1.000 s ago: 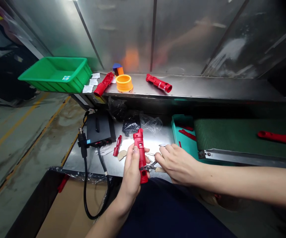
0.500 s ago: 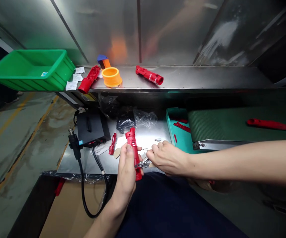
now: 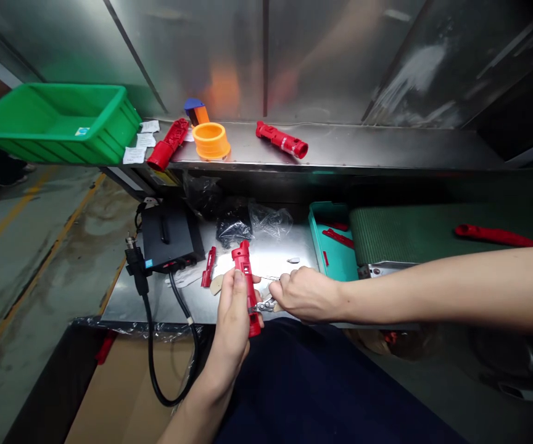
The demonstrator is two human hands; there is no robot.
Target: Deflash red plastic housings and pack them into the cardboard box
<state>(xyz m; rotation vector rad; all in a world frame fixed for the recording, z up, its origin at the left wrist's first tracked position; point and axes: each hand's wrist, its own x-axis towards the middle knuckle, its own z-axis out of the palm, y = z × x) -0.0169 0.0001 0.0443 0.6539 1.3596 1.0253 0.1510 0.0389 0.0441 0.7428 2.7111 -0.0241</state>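
Your left hand (image 3: 233, 311) wraps the red tube (image 3: 250, 292), thumb on top, likely steadying it; your right hand (image 3: 307, 293) clenches the pliers (image 3: 265, 305), their tip at the tube's side, beside the left fingers.

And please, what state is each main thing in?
Red tube, tilted, in left grip
Pliers, in right grip, at the tube, jaws unclear
Green bin, open
Teal tray, open, red parts inside
Orange ring, on shelf, opening upward
Black box, power unclear
Belt, bearing a red piece
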